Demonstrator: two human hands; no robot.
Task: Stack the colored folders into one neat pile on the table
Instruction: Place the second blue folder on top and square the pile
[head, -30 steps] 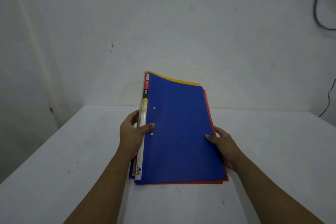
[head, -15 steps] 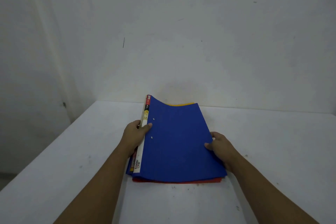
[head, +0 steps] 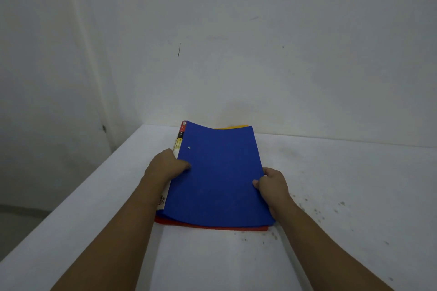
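Note:
A pile of folders lies on the white table [head: 331, 172], with a blue folder [head: 217, 172] on top. A red folder [head: 212, 225] shows along the near edge beneath it, and a yellow folder [head: 233, 127] peeks out at the far edge. A white label strip runs down the blue folder's left spine. My left hand [head: 165, 166] grips the pile's left edge, thumb on the blue cover. My right hand [head: 272, 186] grips the right edge, thumb on top. The far end of the blue cover curves slightly upward.
A white wall stands just behind the table's far edge. The table's left edge [head: 78, 198] drops off to a floor at the lower left. Dark specks dot the tabletop to the right of the pile.
The pile was tilted up with its far end raised; it has come down nearly flat onto the table. Both hands kept their grip on the side edges.

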